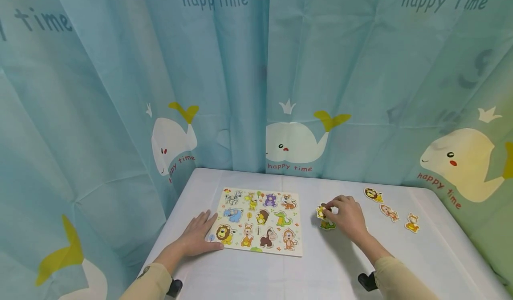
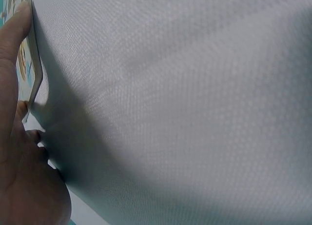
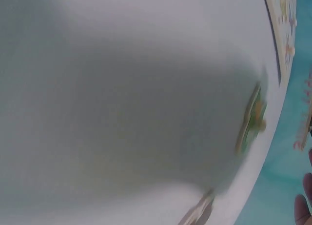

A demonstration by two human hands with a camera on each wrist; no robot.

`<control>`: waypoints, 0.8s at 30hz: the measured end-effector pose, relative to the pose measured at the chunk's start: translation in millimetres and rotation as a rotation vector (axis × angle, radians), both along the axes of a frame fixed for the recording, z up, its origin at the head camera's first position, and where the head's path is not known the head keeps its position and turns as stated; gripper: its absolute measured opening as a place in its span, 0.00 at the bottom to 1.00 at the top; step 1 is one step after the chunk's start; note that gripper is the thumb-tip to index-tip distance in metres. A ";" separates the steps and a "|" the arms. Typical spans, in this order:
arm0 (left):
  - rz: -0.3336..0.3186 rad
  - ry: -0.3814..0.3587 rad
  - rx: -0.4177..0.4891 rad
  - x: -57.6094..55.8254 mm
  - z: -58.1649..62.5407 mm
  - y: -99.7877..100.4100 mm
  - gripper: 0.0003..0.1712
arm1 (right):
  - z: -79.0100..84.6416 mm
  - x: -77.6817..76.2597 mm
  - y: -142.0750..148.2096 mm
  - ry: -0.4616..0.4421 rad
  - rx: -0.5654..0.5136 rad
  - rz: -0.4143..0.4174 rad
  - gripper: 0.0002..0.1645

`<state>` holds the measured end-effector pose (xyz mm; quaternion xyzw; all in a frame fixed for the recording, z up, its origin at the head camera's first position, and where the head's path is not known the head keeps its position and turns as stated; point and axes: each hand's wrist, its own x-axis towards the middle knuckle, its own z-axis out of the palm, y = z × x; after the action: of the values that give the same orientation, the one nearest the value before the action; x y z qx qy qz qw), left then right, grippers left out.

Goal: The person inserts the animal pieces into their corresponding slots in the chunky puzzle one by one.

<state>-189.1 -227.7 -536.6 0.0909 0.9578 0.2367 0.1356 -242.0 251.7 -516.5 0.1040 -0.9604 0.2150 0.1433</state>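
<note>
My right hand [image 1: 345, 216] pinches a small yellow-and-brown animal puzzle piece, which looks like a hedgehog [image 1: 320, 211], between thumb and fingers. The held piece overlaps a green crocodile piece [image 1: 327, 225] in the head view; the right wrist view shows that crocodile piece [image 3: 253, 120] lying on the table, with a small knob on top. Left of it lies a flat animal puzzle board [image 1: 276, 247] with rows of animal pictures. My left hand [image 1: 199, 237] rests at the board's left edge, fingers extended and the thumb on its near left corner.
To the right lie a lion piece [image 1: 373, 195], a monkey piece [image 1: 389, 212] and a kangaroo piece [image 1: 412, 223]. Another piece [image 3: 197, 213] shows at the bottom of the right wrist view. A blue whale-print curtain [image 1: 240, 91] hangs behind the white-covered table [image 1: 248, 277].
</note>
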 end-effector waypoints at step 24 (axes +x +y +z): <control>0.005 -0.007 0.003 0.3 -1.2 -0.2 0.63 | -1.6 -15.5 -105.8 0.006 0.002 0.162 0.04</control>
<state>-188.8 -227.8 -537.8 0.0878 0.9572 0.2388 0.1382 -257.5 146.0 -518.1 0.1824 -0.9486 0.2246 0.1283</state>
